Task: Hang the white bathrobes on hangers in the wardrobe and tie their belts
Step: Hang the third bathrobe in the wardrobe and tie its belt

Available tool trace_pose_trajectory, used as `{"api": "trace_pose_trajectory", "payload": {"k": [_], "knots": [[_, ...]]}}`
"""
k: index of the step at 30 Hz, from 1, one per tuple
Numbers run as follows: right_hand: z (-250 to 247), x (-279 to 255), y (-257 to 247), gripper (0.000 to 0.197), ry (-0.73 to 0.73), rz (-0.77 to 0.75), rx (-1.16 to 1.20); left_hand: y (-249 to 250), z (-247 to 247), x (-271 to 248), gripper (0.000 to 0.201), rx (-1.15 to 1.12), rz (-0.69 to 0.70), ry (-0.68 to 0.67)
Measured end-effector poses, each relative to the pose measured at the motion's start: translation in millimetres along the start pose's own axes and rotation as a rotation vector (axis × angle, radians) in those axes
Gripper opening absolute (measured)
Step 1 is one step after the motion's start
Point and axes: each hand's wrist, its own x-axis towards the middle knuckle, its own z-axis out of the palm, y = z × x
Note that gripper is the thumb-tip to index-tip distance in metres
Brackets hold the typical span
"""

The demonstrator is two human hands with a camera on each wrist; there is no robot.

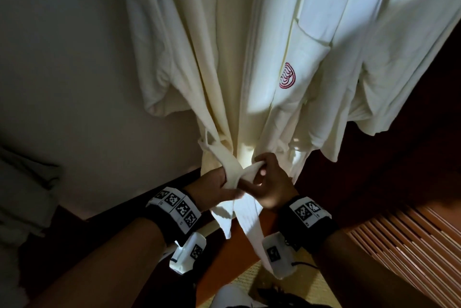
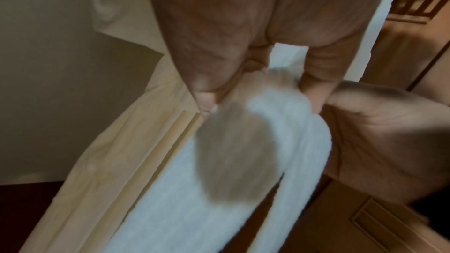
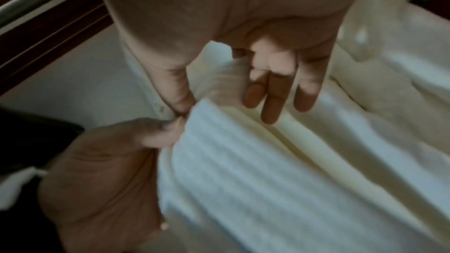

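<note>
Bathrobe: white, hanging full length in front of a pale wall; red round emblem on its chest pocket. This robe is the landmark for all below.
Second robe: hangs just beside the bathrobe, on the emblem side, touching it.
Belt: at the bathrobe's waist, front centre; two strands cross there, loose ends hanging below toward the floor.
Left hand: at the bathrobe's front, below the emblem, fingers curled round the belt strand that comes from the wall side. Left wrist view is blurred; thumb lies against the cloth.
Right hand: touching the left hand at the belt crossing, thumb and forefinger pinching the other strand; the remaining fingers extend loosely over the robe cloth.
Wrist bands: black, with square printed markers, on both wrists.
Slatted wood panel: below the second robe, low.
Folded pale cloth: well apart from the bathrobe, on the wall side.
</note>
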Motion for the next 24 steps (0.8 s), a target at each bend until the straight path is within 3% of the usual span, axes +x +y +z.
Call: {"api": "trace_pose_trajectory", "payload": {"k": [3, 5, 7, 11, 13, 18, 19, 21, 24], "knots": [[1.9, -5.2, 8.4, 0.070, -0.096, 0.148, 0.449, 0.6, 3.6, 1.7, 0.029, -0.192, -0.006, 0.112], [0.2, -11.1, 15.5, 0.082, -0.136, 0.230, 0.654, 2.8, 5.6, 2.0, 0.022, -0.282, -0.018, 0.155], [-1.9, -17.2, 21.6, 0.093, -0.188, 0.227, 0.675, 5.1, 7.6, 2.4, 0.023, -0.356, 0.000, 0.152], [-3.3, -26.7, 31.4, 0.103, -0.293, 0.100, 0.465, 9.8, 10.7, 7.7, 0.023, -0.432, 0.030, 0.148], [-4.4, -25.4, 37.1, 0.092, -0.305, 0.083, 0.299, 9.1, 10.4, 15.1, 0.029, -0.397, 0.052, 0.185], [-18.3, -13.7, 51.2, 0.019, -0.385, 0.130, -0.038, -4.1, -5.9, 34.6, 0.020, -0.179, 0.085, 0.415], [-27.0, -12.4, 49.2, 0.017, -0.398, 0.160, -0.047, -9.5, -10.8, 37.3, 0.020, -0.113, 0.084, 0.466], [-47.5, -12.9, 39.2, 0.032, -0.360, 0.163, 0.090, -20.9, -18.4, 39.2, 0.026, -0.036, 0.053, 0.537], [-75.8, -12.7, 9.5, 0.045, -0.369, 0.174, 0.646, -37.1, -22.4, 37.5, 0.023, -0.010, 0.011, 0.557]]}}
